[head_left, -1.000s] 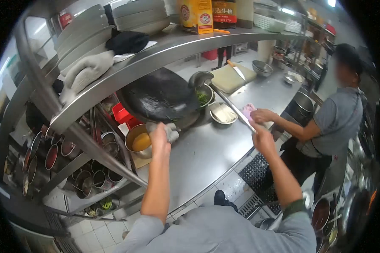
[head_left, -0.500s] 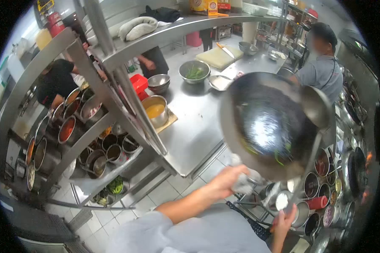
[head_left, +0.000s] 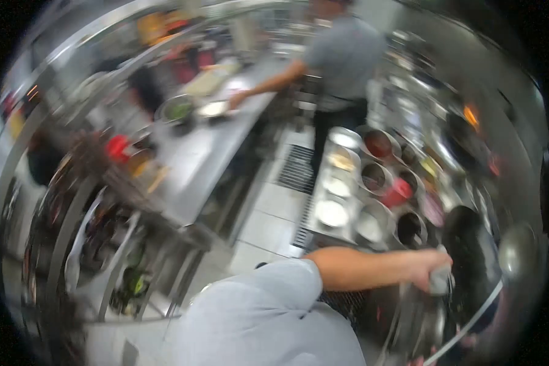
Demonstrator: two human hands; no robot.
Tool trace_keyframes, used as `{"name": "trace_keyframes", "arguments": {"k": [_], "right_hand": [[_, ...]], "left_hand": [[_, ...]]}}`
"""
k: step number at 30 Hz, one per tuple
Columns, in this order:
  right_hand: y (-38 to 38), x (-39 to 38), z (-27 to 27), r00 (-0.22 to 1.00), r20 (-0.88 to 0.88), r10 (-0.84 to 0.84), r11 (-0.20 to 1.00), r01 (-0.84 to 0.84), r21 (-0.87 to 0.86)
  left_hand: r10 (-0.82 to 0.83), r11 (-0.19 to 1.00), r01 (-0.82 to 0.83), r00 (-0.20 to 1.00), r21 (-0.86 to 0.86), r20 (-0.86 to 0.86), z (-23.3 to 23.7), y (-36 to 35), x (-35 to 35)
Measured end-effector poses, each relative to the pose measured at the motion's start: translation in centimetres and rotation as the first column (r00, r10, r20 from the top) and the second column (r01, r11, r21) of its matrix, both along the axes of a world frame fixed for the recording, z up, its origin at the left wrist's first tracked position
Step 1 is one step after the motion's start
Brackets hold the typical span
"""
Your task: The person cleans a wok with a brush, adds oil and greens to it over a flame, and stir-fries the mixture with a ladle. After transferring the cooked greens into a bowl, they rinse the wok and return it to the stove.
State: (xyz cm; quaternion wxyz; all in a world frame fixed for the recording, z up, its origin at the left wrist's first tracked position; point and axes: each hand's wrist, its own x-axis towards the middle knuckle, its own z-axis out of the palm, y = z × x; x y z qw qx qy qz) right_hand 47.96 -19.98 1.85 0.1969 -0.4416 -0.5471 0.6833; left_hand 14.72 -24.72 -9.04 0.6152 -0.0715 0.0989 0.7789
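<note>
My left hand [head_left: 429, 268] is closed around a pale folded cloth [head_left: 440, 277] at the near side of a dark wok [head_left: 470, 244]. The cloth covers whatever part of the wok I grip. A metal ladle [head_left: 518, 251] stands at the wok's right, its bowl beside the rim and its long handle slanting down to the bottom edge. There, only a small blurred bit of my right hand [head_left: 432, 358] shows, at the end of the ladle handle. Motion blur hides what is inside the wok.
Several metal containers with white, red and dark contents [head_left: 372, 183] stand just beyond my left arm. A co-worker in a grey shirt [head_left: 348, 61] reaches over the steel counter [head_left: 207, 158] to a white-filled dish [head_left: 213, 110]. Flame [head_left: 471, 116] burns at the stove, far right.
My view has swung right, towards the stove. The wok, raised and tilted over the counter side before, is now lower at the right with my left hand. The ladle has moved right too.
</note>
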Motion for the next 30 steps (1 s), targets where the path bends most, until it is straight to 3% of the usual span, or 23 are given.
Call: {"name": "trace_keyframes", "arguments": {"k": [1,2,3,4,6,10,13,15,16,17,18,19,21,23,24,25,27,28,29,30], "right_hand": [[1.1,1.7,-0.4,0.998,-0.060,-0.032,0.995,0.027,-0.092],[1.9,2.8,-1.3,0.988,-0.129,-0.082,0.983,0.058,-0.175],[5.7,2.2,-5.9,0.969,-0.238,0.067,0.995,-0.048,0.083],[6.0,3.2,-6.1,0.951,-0.299,0.085,0.992,-0.052,0.117],[6.2,4.0,-5.0,0.923,-0.385,0.023,0.999,-0.008,0.039],[9.3,4.1,-6.4,0.892,-0.451,-0.006,1.000,0.003,-0.006],[12.0,-0.4,-4.4,0.901,-0.434,-0.004,0.998,-0.020,-0.052],[15.5,-6.0,-2.8,0.895,-0.446,0.023,0.998,-0.044,-0.037],[17.8,-9.5,-2.8,0.883,-0.466,0.056,0.998,-0.065,-0.003],[20.4,-13.3,-2.4,0.903,-0.420,0.093,0.995,-0.066,0.078],[23.3,-17.3,-1.9,0.920,-0.370,0.126,0.984,-0.069,0.164],[26.6,-21.3,-1.6,0.942,-0.307,0.136,0.968,-0.060,0.245],[34.2,-29.4,-1.0,0.974,-0.113,0.199,0.909,-0.140,0.393],[39.4,-37.3,-1.7,0.979,0.093,0.181,0.850,-0.203,0.486],[41.2,-40.9,-2.4,0.979,0.166,0.116,0.828,-0.188,0.529],[43.0,-44.1,-3.5,0.969,0.226,0.099,0.820,-0.208,0.533],[46.2,-49.1,-5.6,0.938,0.343,0.056,0.809,-0.244,0.535],[47.9,-50.6,-6.3,0.982,0.120,0.148,0.939,-0.178,0.294],[49.4,-51.5,-6.4,0.978,-0.125,0.167,0.986,-0.166,0.020],[51.0,-52.0,-6.7,0.927,-0.359,0.109,0.946,-0.208,-0.250]], "left_hand": [[-0.021,0.982,0.006,0.997,-0.191,-0.077,2.5,1.1,1.7],[-0.065,0.975,0.049,0.996,-0.217,-0.064,3.2,3.3,2.8],[-0.095,0.975,0.091,0.995,-0.202,-0.007,3.1,5.6,3.7],[-0.138,0.971,0.139,0.990,-0.196,0.022,2.8,8.2,4.4],[-0.226,0.960,0.220,0.974,-0.174,-0.013,-0.8,14.1,5.0],[-0.256,0.943,0.199,0.945,-0.266,-0.203,-2.6,22.1,5.1],[-0.327,0.917,0.221,0.892,-0.331,-0.312,-4.8,26.8,4.0],[-0.357,0.927,0.284,0.869,-0.247,-0.343,-6.7,29.6,5.1],[-0.370,0.927,0.314,0.859,-0.206,-0.354,-3.1,27.9,5.4],[-0.433,0.864,0.229,0.792,-0.448,-0.429,0.6,25.9,6.7],[-0.462,0.876,0.312,0.765,-0.368,-0.449,-6.5,28.8,6.7],[-0.492,0.865,0.399,0.795,-0.303,-0.355,-2.0,25.1,7.1],[-0.619,0.785,0.535,0.657,-0.312,-0.431,-4.2,21.3,5.4],[-0.587,0.809,0.463,0.647,-0.361,-0.487,-2.7,15.3,2.6],[-0.567,0.819,0.506,0.645,-0.269,-0.513,-5.4,14.1,0.8],[-0.566,0.824,0.417,0.639,-0.384,-0.520,-4.6,12.3,-0.9],[-0.489,0.871,0.243,0.494,-0.426,-0.719,-7.2,11.0,-4.3],[-0.451,0.891,0.153,0.398,-0.427,-0.799,-8.6,10.6,-5.6],[-0.499,0.862,0.074,0.291,-0.501,-0.816,-9.6,10.5,-6.6],[-0.549,0.828,-0.013,0.185,-0.560,-0.815,-10.6,10.5,-7.4]]}}
